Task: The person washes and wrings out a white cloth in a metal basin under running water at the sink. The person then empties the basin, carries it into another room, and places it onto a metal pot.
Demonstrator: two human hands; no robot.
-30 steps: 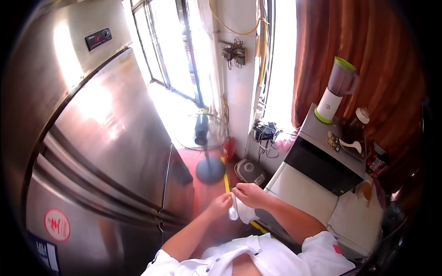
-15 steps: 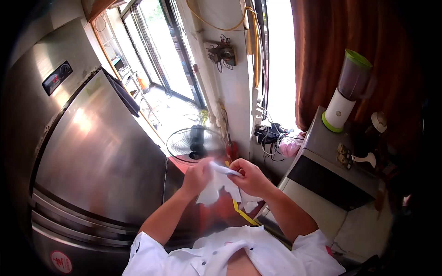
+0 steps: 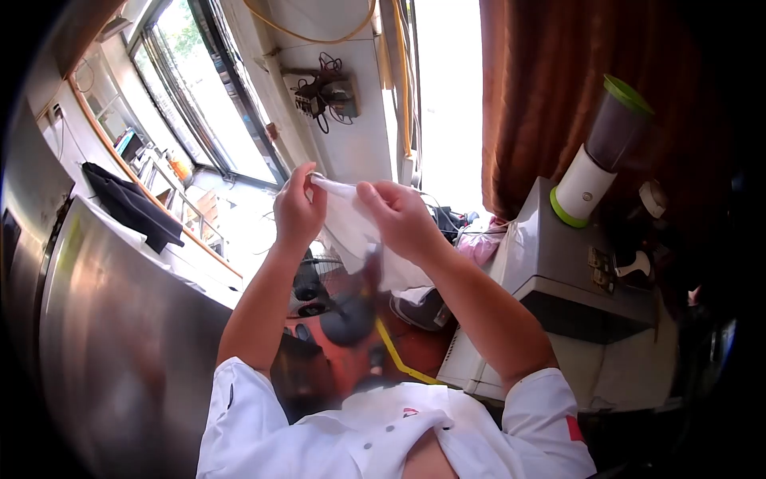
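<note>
A thin white cloth (image 3: 351, 227) hangs in front of me, its top edge stretched between my two hands. My left hand (image 3: 301, 209) pinches one end of that edge between thumb and fingers. Closed on the other end is my right hand (image 3: 398, 217), thumb on top. The lower part of the cloth drops below my right hand in loose folds and is partly blurred.
A steel refrigerator (image 3: 136, 335) stands at the left. Below the hands is a fan (image 3: 315, 287) on the red floor. To the right, a blender (image 3: 598, 152) stands on a grey appliance (image 3: 550, 231) beside a white counter (image 3: 558, 363). Dark clothing (image 3: 132, 207) hangs at the left.
Both hands have risen from near my waist to higher in front of me, and the cloth now hangs unfolded between them. The view has turned, showing more of the room at the left.
</note>
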